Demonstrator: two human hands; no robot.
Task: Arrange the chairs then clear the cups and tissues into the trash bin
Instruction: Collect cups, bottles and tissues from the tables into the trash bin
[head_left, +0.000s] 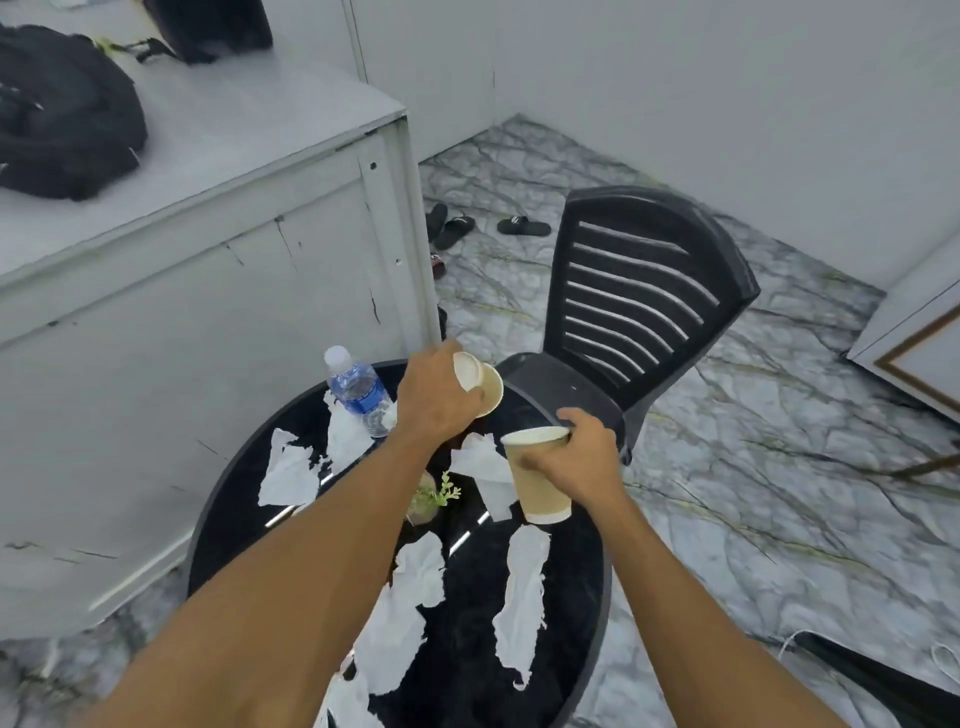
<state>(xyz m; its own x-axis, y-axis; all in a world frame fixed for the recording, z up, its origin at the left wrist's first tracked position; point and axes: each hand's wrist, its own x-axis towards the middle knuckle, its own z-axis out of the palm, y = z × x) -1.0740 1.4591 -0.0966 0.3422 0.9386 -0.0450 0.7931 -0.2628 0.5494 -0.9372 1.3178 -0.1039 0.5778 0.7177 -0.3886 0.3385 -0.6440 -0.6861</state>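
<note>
My left hand (434, 400) grips a brown paper cup (480, 382) tipped on its side above the far edge of the round black table (218, 519). My right hand (584, 457) holds a second brown paper cup (537, 478) upright over the table's right side. Several torn white tissues lie on the tabletop, among them one at the left (288, 475) and one at the right (522, 592). A black plastic chair (634, 306) stands tucked against the table's far right side. No trash bin is in view.
A water bottle (358, 389) stands at the table's far left, and a small potted plant (428, 499) sits in its middle. A grey cabinet (182, 291) with a black backpack (62, 109) flanks the left. Slippers (522, 226) lie on the marble floor beyond. Another black chair part (883, 686) shows at bottom right.
</note>
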